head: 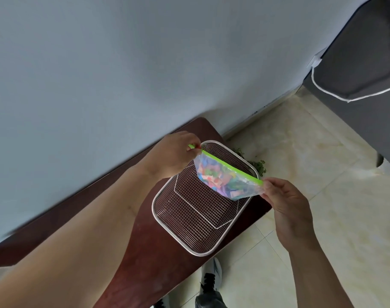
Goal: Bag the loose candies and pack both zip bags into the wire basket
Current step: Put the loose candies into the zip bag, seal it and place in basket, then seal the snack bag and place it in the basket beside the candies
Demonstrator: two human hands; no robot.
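We are holding a filled zip bag (228, 177) over the wire basket (189, 221).

We are standing at a dark red-brown surface (145, 258) set against a pale grey wall (123, 63), with cream floor tiles (323, 174) to the right. The clear bag, with its green zip strip, is bulging with multicoloured candies and hanging above the basket's far end. Our left hand (175, 153) fingers are pinching one end of the strip, and our right hand (285, 201) fingers are gripping the other.
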